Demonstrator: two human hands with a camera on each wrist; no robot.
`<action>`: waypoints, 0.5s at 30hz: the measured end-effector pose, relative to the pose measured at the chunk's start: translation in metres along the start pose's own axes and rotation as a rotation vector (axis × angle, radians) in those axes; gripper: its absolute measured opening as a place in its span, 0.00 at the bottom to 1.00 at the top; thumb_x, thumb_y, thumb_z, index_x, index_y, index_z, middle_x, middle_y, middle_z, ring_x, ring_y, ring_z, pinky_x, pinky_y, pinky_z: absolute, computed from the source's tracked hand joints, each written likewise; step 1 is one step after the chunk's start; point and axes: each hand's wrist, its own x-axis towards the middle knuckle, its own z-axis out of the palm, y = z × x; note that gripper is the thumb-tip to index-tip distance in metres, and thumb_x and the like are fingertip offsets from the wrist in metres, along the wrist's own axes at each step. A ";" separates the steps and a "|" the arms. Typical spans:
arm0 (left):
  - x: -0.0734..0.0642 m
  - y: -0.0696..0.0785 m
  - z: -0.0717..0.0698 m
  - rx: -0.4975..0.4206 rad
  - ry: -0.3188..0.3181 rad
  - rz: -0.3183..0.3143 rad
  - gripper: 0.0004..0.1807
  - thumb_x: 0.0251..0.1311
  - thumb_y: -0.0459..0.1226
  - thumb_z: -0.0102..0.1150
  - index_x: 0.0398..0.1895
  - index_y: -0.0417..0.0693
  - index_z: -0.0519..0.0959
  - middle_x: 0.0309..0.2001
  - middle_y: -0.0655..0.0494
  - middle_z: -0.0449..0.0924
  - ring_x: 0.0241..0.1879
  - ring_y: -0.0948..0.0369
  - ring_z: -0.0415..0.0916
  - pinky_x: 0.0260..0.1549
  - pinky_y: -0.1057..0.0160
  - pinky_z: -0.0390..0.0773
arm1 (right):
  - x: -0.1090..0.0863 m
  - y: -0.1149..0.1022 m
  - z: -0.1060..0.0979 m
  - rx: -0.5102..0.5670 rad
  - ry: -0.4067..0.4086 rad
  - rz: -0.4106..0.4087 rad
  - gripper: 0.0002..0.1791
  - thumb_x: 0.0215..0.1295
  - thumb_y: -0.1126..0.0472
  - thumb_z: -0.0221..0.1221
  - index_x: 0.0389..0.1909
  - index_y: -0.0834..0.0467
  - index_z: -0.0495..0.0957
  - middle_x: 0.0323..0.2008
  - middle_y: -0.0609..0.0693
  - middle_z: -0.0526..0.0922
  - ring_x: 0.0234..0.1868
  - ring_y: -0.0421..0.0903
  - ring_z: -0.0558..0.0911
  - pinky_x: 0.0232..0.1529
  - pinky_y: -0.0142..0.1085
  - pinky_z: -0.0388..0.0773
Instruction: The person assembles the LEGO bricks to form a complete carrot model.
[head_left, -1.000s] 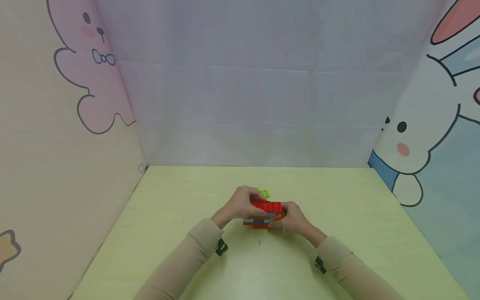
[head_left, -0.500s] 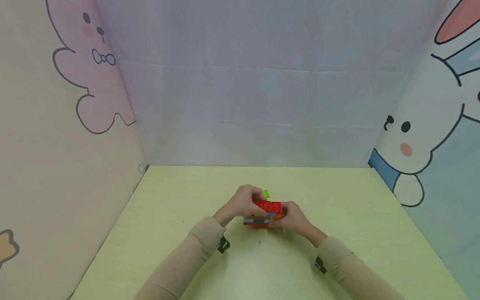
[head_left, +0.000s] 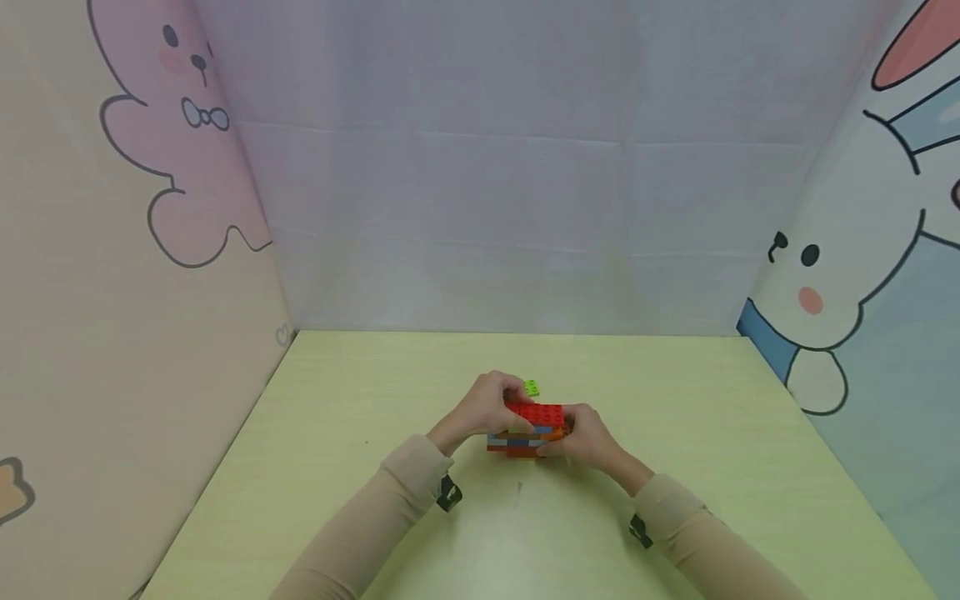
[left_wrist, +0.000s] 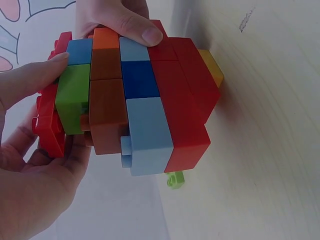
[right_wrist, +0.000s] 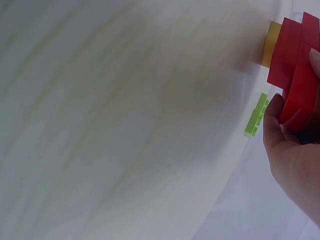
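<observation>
A stack of toy building bricks (left_wrist: 145, 115) stands on the table, wider in its middle than at its yellow bottom brick (left_wrist: 212, 66). Red bricks (head_left: 543, 414) form the top layer. Below come green, blue, orange and brown bricks, then light and dark blue, then red. My left hand (head_left: 487, 405) grips the upper left of the stack, its thumb on the near side by the top layers and its fingers behind. My right hand (head_left: 589, 437) holds the right end, the thumb (left_wrist: 150, 35) pressing the near face low down. The stack's far side is mostly hidden in the head view.
A lime green brick (head_left: 532, 387) lies on the table just behind the stack, partly covered by my left hand in the head view. The pale yellow table (head_left: 660, 383) meets a plain curtain (head_left: 480, 208) at the back. Cartoon-printed cloths hang on both sides.
My left hand has shifted slightly to the right along the top of the stack and now covers more of the lime green brick. The right hand and the stack look still.
</observation>
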 end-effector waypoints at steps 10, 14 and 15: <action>0.001 0.000 0.001 0.013 0.011 -0.013 0.13 0.38 0.34 0.79 0.23 0.51 0.80 0.27 0.65 0.79 0.28 0.63 0.74 0.30 0.64 0.74 | 0.000 0.001 0.000 -0.007 0.001 0.004 0.22 0.43 0.63 0.76 0.42 0.60 0.83 0.37 0.48 0.85 0.38 0.46 0.81 0.43 0.41 0.77; 0.001 0.001 0.000 0.060 0.011 -0.007 0.13 0.38 0.37 0.79 0.24 0.53 0.81 0.26 0.66 0.79 0.28 0.63 0.74 0.29 0.65 0.75 | 0.001 0.000 0.000 -0.012 0.003 0.004 0.22 0.43 0.62 0.76 0.42 0.60 0.83 0.36 0.48 0.84 0.37 0.45 0.81 0.43 0.40 0.77; 0.000 0.001 -0.001 0.073 0.011 -0.005 0.13 0.38 0.37 0.79 0.24 0.53 0.81 0.26 0.66 0.79 0.28 0.63 0.74 0.29 0.65 0.75 | 0.001 0.000 0.000 -0.014 0.004 0.004 0.22 0.42 0.62 0.76 0.42 0.60 0.83 0.36 0.48 0.84 0.37 0.45 0.81 0.43 0.40 0.77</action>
